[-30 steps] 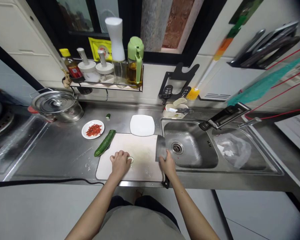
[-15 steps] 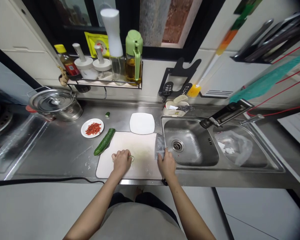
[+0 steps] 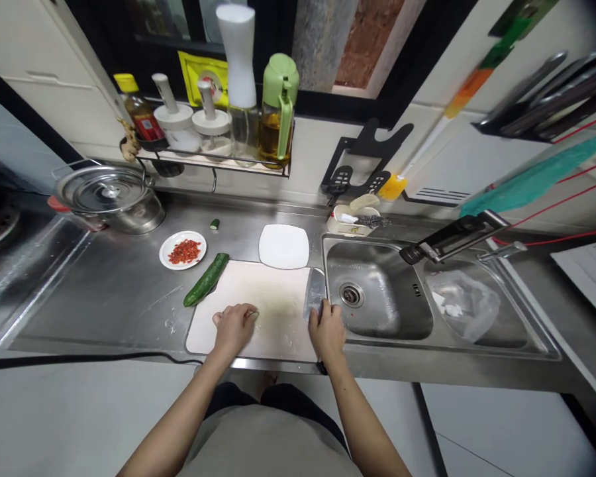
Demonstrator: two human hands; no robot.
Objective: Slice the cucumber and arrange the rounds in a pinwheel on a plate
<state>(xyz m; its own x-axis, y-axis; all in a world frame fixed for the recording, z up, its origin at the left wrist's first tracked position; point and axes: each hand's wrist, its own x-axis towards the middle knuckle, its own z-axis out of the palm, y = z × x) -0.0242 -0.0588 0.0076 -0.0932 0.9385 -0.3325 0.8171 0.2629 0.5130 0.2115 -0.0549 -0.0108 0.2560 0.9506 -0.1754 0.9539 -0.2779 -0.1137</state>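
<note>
My left hand (image 3: 234, 328) is closed over the left half of the pale cutting board (image 3: 283, 341), fingers pinched on a thin cucumber slice (image 3: 254, 314) that is mostly hidden. At the board's right edge my right hand (image 3: 328, 332) is wrapped round the dark handle of a cleaver (image 3: 314, 291), its broad blade lying toward the sink. A long cucumber (image 3: 206, 281) lies across the board's upper left corner, partly on the counter. Its small cut end (image 3: 214, 224) sits farther back.
Left of the cucumber stands a white plate (image 3: 163, 257) of chopped red pieces. An empty white square plate (image 3: 283, 246) touches the board's far edge. To the right is the steel sink (image 3: 377, 318) with its faucet (image 3: 442, 238); a lidded pot (image 3: 136, 215) stands at back left.
My left hand has moved slightly left, and less of the green-edged slice shows beside its fingers. My right hand stays on the cleaver. The camera view has shifted a little.
</note>
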